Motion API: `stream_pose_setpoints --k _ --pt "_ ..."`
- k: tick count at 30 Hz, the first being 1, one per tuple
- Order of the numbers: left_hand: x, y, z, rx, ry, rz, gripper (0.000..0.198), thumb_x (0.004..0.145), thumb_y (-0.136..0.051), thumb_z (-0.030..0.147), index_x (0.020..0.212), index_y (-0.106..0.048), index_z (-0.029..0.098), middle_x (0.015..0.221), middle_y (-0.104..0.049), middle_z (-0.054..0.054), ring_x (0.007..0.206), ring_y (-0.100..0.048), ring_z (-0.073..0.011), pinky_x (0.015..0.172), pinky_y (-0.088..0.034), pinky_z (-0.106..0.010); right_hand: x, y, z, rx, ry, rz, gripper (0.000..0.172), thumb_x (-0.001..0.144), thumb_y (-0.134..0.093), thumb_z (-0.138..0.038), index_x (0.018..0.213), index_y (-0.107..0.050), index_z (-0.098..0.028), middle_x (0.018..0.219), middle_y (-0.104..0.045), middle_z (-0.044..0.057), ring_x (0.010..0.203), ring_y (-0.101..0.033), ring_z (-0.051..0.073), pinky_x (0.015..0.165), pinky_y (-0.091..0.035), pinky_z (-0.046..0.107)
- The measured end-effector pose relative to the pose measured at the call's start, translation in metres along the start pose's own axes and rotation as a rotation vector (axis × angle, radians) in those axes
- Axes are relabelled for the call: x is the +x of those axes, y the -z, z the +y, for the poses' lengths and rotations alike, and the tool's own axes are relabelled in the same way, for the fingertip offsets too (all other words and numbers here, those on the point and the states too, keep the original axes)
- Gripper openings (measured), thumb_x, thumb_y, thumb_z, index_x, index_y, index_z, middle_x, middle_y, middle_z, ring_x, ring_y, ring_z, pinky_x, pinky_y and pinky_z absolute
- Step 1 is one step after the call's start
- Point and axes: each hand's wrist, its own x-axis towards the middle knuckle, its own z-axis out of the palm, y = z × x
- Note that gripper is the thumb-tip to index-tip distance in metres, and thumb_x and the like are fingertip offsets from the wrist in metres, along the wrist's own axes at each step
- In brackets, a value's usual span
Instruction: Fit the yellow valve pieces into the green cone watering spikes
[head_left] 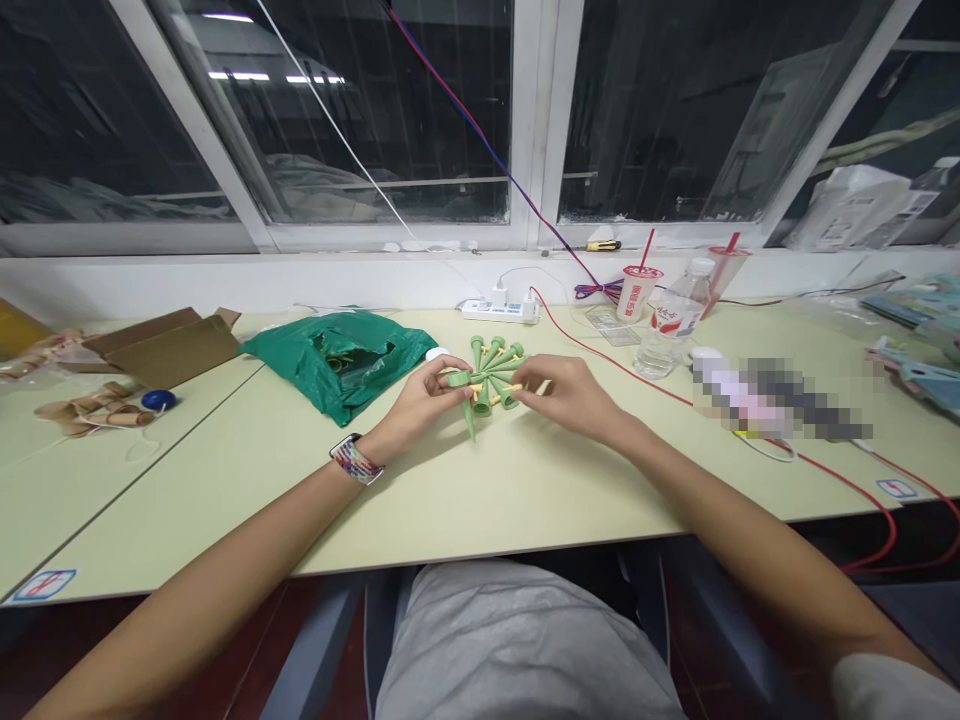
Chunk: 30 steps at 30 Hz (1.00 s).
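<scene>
Several green plastic watering spikes (pixel 489 358) with small yellow valve pieces lie on the table in a fan, their tips toward the middle. My left hand (pixel 411 408) is closed on one green spike, with its wide end between thumb and fingers and its point angled down toward me. On the other side, my right hand (pixel 568 396) pinches the yellow piece of another spike at the fan's right edge. A watch with a woven band (pixel 357 460) circles my left wrist. The fingers partly hide the pieces they hold.
A torn green plastic bag (pixel 300 365) lies left of the spikes. Farther left are a cardboard box (pixel 161 348) and a wooden toy with a blue ball (pixel 158 400). A power strip (pixel 499 311), a water bottle (pixel 670 325) and a drink cup (pixel 636 296) stand toward the window. A red cable (pixel 615 360) crosses the right side.
</scene>
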Motion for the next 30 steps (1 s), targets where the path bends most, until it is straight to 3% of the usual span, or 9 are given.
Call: stream_pose_setpoints --k 5,14,23,30 --pt "-0.001 -0.001 0.001 -0.006 0.008 0.004 0.042 0.08 -0.089 0.042 0.108 -0.068 0.019 0.097 -0.072 -0.003 0.087 -0.074 -0.0199 0.082 -0.055 -0.03 0.016 -0.029 -0.009 0.024 0.102 -0.011 0.005 0.095 -0.069 -0.023 0.091 -0.071 -0.021 0.09 -0.072 0.002 0.073 -0.067 0.015 0.069 -0.055 0.027" --pt "-0.002 -0.003 0.007 0.038 0.04 0.033 0.042 0.078 -0.089 0.043 0.107 -0.069 0.019 0.091 -0.074 -0.004 0.086 -0.074 -0.0212 0.08 -0.055 -0.031 0.01 -0.023 -0.009 0.044 0.059 0.081 0.011 0.095 -0.071 -0.031 0.088 -0.071 -0.022 0.086 -0.072 0.002 0.07 -0.065 0.015 0.065 -0.055 0.028" --pt "-0.004 -0.01 0.005 0.041 0.038 0.01 0.044 0.077 -0.09 0.045 0.105 -0.068 0.019 0.09 -0.074 -0.004 0.083 -0.073 -0.0206 0.078 -0.055 -0.032 0.007 -0.039 -0.003 0.02 0.157 0.026 0.016 0.102 -0.065 -0.032 0.091 -0.074 -0.023 0.085 -0.071 0.004 0.077 -0.066 0.018 0.071 -0.055 0.031" --pt "-0.004 -0.009 0.005 0.063 0.037 0.025 0.045 0.077 -0.09 0.045 0.107 -0.068 0.019 0.089 -0.074 -0.004 0.083 -0.073 -0.0209 0.076 -0.054 -0.031 0.004 -0.041 -0.004 0.257 0.028 0.041 0.006 0.094 -0.071 -0.027 0.098 -0.073 -0.022 0.091 -0.076 0.002 0.078 -0.074 0.017 0.074 -0.061 0.031"
